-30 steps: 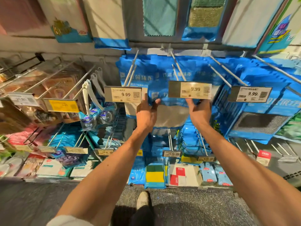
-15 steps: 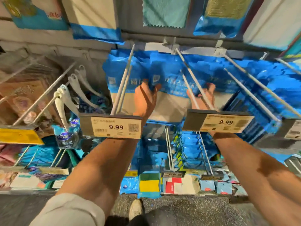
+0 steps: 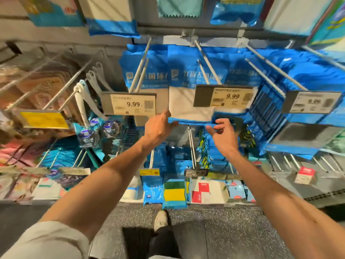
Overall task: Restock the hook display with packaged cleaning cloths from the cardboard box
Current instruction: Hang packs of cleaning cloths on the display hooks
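We're right at the display, and the cloth pack [image 3: 183, 103] hangs just behind the middle price tag [image 3: 224, 97], blue header up on the hook [image 3: 207, 62], white cloth showing below. Our left hand [image 3: 158, 128] sits under that tag's left side, fingers fairly straight, tips touching the pack's blue bottom hem. Our right hand [image 3: 223, 133], directly beneath the tag, curls at that hem, but we cannot tell whether it is pinching. We judge this a light, floppy, slick film pouch, best taken by the stiffer header near its hanging hole. The tag reads 9.99, as does the left price tag [image 3: 130, 104] beside it; the header's white Chinese characters are too blurred to read.
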The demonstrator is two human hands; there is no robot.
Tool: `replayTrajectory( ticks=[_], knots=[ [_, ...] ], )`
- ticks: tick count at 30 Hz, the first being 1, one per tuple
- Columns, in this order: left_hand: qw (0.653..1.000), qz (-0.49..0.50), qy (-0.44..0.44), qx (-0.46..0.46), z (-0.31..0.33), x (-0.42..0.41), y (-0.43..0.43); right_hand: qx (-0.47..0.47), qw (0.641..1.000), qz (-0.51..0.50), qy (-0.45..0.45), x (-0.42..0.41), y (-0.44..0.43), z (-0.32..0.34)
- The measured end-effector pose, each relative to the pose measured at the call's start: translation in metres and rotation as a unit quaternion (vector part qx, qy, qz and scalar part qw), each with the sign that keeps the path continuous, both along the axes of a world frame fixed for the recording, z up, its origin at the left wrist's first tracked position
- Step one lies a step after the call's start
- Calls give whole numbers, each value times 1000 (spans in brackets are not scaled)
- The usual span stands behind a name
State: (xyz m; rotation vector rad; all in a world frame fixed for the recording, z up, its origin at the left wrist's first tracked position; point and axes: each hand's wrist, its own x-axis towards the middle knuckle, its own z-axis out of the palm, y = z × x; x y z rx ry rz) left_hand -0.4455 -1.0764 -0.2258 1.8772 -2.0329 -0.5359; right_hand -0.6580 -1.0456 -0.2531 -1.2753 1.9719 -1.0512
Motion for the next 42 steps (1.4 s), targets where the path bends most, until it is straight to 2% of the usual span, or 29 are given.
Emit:
replayTrajectory(
  ticks=[4, 8, 12, 16, 19, 21, 25, 28, 32, 35, 37, 39, 42],
  knots=[
    [996, -16, -81, 32, 9, 33, 95, 18, 996, 85, 2, 24, 106, -12],
    [990, -32, -126, 52, 37, 97, 226, 28, 977, 204, -48, 81, 194, 6],
    [991, 44, -125, -10, 94, 182, 348, 0, 934, 354, -53, 164, 256, 50],
    [963, 172, -198, -62, 148, 269, 479, -39, 845, 533, -3, 258, 307, 101],
    [924, 275, -254, -75, 172, 318, 583, -108, 757, 641, 69, 328, 355, 133],
    [893, 352, -276, -56, 179, 338, 650, -151, 701, 691, 85, 372, 393, 150],
    [839, 486, -244, 27, 169, 365, 764, -173, 617, 759, 113, 459, 477, 159],
    [797, 563, -197, 90, 149, 384, 836, -159, 579, 788, 137, 510, 540, 148],
    [737, 634, -211, 104, 124, 409, 906, -127, 540, 810, 191, 562, 600, 122],
    [693, 696, -157, 109, 115, 425, 932, -103, 520, 811, 247, 594, 630, 107],
    [691, 712, -126, 28, 108, 432, 940, -67, 528, 804, 266, 610, 649, 102],
    [678, 720, -135, -62, 100, 441, 951, 15, 558, 795, 239, 622, 666, 100],
    [617, 786, 23, -5, 89, 454, 972, 134, 591, 778, 164, 634, 682, 95]
  ],
)
